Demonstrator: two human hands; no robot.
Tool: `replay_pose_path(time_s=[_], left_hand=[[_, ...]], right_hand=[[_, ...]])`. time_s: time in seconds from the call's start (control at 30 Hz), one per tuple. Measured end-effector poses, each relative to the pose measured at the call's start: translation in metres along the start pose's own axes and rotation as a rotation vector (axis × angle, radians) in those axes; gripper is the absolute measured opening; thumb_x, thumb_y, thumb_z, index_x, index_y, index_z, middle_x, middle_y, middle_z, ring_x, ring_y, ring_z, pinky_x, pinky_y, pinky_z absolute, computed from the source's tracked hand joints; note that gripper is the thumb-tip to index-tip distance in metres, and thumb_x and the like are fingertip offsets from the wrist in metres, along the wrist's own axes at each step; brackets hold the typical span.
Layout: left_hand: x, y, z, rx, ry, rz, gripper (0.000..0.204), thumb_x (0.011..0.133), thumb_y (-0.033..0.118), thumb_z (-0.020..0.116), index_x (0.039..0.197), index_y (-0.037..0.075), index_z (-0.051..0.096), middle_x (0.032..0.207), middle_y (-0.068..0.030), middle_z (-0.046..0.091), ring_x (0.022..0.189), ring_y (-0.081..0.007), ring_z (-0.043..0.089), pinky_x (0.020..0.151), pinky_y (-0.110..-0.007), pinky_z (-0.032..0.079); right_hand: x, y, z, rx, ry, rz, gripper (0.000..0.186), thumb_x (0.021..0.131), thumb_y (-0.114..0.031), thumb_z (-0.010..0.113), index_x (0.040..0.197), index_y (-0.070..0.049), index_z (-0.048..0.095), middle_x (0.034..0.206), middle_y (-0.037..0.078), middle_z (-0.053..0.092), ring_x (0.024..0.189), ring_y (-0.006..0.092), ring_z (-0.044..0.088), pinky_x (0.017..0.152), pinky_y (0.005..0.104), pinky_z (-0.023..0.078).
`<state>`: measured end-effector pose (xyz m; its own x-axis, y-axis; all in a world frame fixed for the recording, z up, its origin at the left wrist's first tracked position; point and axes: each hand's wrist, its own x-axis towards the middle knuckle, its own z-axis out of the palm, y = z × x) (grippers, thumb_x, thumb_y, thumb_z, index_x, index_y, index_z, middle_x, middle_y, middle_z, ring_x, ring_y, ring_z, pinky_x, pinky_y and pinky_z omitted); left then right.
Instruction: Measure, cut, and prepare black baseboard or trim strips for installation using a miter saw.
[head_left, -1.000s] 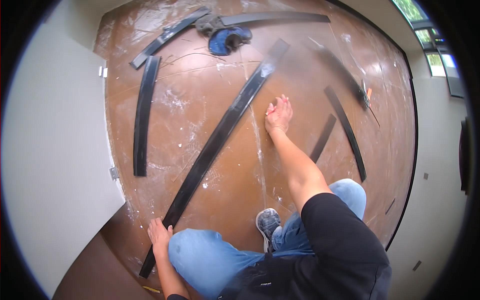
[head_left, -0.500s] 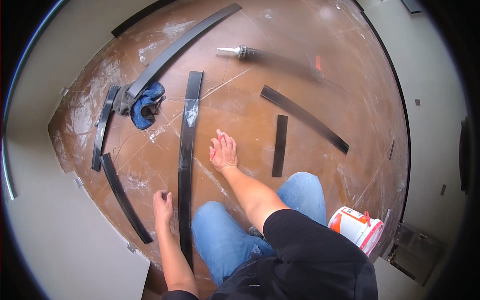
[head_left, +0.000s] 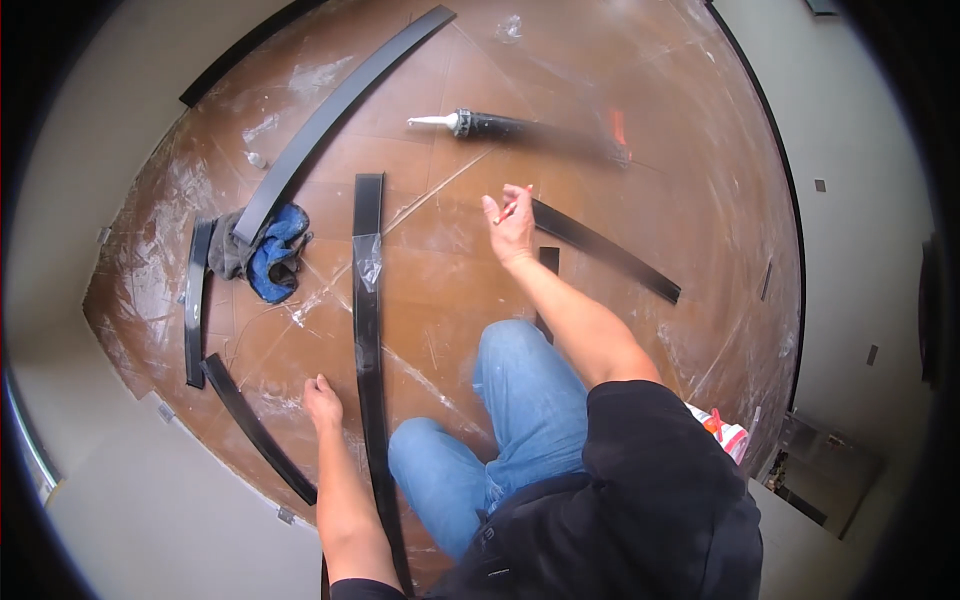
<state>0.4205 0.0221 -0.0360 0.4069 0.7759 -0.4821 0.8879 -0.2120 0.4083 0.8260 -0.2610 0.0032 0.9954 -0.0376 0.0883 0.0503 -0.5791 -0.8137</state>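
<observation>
My right hand is closed around a thin red pencil-like stick, above the near end of a slanting black strip. A short black strip lies just below it, partly covered by my forearm. My left hand has its fingers curled in; whatever they may hold is hidden. It hovers between a long black strip, with a scrap of clear film on it, and a shorter curved-looking black strip.
A caulking gun with a white nozzle lies ahead on the brown, scuffed floor covering. At left, a grey strip rests on a blue and grey cloth, near another black strip. A white bucket stands right, partly hidden.
My right hand has moved forward and to the right with the red stick, from beside the long strip to the slanting one. My left hand has shifted only slightly. The view has turned a little.
</observation>
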Motion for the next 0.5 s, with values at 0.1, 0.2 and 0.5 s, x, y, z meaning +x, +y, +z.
replay_pose_path(time_s=[0.1, 0.2, 0.5], left_hand=[[-0.003, -0.001, -0.001, 0.088, 0.052, 0.042, 0.034, 0.105, 0.026, 0.054, 0.092, -0.005, 0.059, 0.094, -0.0295, 0.065, 0.092, -0.0490, 0.061, 0.084, -0.054, 0.047], [-0.007, -0.010, -0.010, 0.116, 0.103, 0.008, 0.032, 0.105, 0.025, 0.053, 0.092, -0.004, 0.057, 0.094, -0.0288, 0.062, 0.094, -0.0495, 0.058, 0.085, -0.054, 0.045], [-0.001, 0.014, 0.004, 0.119, 0.028, -0.098, 0.033, 0.106, 0.030, 0.050, 0.094, 0.000, 0.056, 0.098, -0.0281, 0.063, 0.096, -0.0485, 0.059, 0.085, -0.053, 0.046]], right_hand=[[0.152, 0.058, -0.071, -0.442, 0.189, 0.034, 0.059, 0.083, -0.039, 0.085, 0.124, -0.007, 0.057, 0.114, 0.019, 0.063, 0.118, 0.0360, 0.058, 0.100, 0.0482, 0.044], [0.243, 0.108, -0.110, -0.778, 0.159, 0.452, 0.090, 0.073, -0.064, 0.083, 0.136, -0.007, 0.055, 0.139, 0.021, 0.061, 0.135, 0.0405, 0.052, 0.113, 0.0517, 0.038], [0.343, 0.212, -0.171, -0.651, -0.103, 0.760, 0.128, 0.065, -0.058, 0.093, 0.147, 0.022, 0.035, 0.152, 0.032, 0.049, 0.142, 0.0392, 0.049, 0.120, 0.0431, 0.036]])
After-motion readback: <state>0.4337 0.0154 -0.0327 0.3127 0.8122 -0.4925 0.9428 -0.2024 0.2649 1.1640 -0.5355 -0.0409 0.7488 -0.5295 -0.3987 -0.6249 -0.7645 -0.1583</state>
